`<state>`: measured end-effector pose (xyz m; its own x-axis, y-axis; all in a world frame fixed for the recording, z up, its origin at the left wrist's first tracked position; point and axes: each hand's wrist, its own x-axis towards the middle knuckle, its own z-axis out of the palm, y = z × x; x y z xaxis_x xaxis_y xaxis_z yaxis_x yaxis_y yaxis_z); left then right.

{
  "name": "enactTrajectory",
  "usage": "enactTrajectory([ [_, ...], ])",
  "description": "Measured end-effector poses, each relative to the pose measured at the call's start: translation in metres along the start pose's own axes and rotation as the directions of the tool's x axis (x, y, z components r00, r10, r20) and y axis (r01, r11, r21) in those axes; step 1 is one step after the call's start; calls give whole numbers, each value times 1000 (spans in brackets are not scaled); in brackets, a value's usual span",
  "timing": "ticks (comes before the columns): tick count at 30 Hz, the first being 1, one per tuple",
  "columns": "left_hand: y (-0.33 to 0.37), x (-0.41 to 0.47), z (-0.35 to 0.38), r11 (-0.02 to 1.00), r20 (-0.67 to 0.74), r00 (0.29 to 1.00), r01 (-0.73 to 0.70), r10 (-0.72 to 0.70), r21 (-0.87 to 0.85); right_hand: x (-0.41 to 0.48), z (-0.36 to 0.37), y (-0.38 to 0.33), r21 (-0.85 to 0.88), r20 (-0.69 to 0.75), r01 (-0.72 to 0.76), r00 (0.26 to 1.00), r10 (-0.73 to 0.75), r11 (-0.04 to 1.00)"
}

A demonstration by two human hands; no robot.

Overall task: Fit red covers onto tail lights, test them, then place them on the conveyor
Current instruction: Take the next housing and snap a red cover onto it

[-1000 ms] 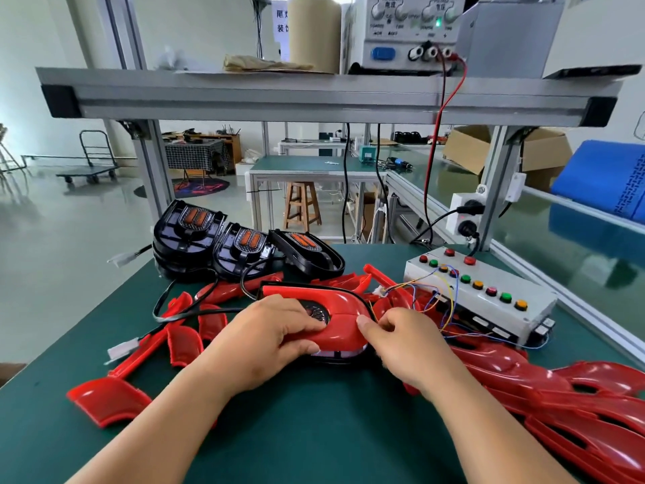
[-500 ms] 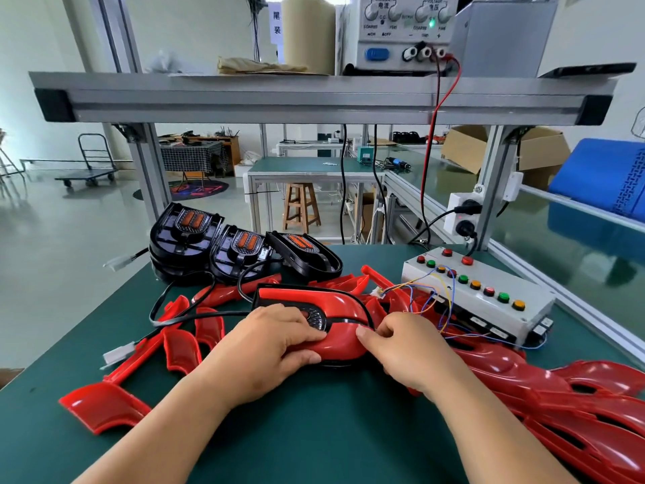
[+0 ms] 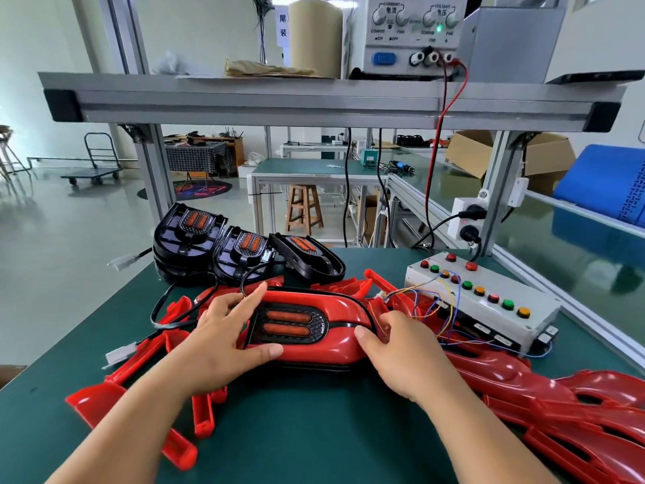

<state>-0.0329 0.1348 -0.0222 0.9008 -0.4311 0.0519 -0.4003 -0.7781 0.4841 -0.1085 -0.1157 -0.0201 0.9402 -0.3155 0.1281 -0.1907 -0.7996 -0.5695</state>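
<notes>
The tail light (image 3: 289,324) lies face up on the green table (image 3: 296,434), near the middle, with its red cover (image 3: 340,347) seated around the black lamp insert and two orange lenses visible in it. The left hand (image 3: 223,338) grips the left end of the assembly, thumb pressed on the near edge and fingers spread across the far edge. The right hand (image 3: 401,354) grips the right end, thumb on the near side and fingers curled over the far side. Loose red covers (image 3: 558,399) lie piled on the table to the right, and further red parts (image 3: 94,399) lie to the left. Three uncovered black tail lights (image 3: 195,239) stand side by side at the far left of the table, cables trailing. A test box (image 3: 488,309) with coloured buttons sits at the far right, wires leading from it towards the assembly. The conveyor (image 3: 572,263) runs alongside on the right. A power supply (image 3: 412,33) stands on the upper shelf (image 3: 314,103).
</notes>
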Motion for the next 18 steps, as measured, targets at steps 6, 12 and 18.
enactTrajectory([
  [6,4,3,4,995,42,999,-22,26,-96,18,15,-12,54,67,-92,994,88,994],
  [12,8,3,1,955,10,996,-80,87,-285,24,27,-16,300,18,-194,980,198,934],
  [18,10,2,-2,737,-140,977,-214,162,-641,20,27,-11,773,92,-202,973,210,601],
])
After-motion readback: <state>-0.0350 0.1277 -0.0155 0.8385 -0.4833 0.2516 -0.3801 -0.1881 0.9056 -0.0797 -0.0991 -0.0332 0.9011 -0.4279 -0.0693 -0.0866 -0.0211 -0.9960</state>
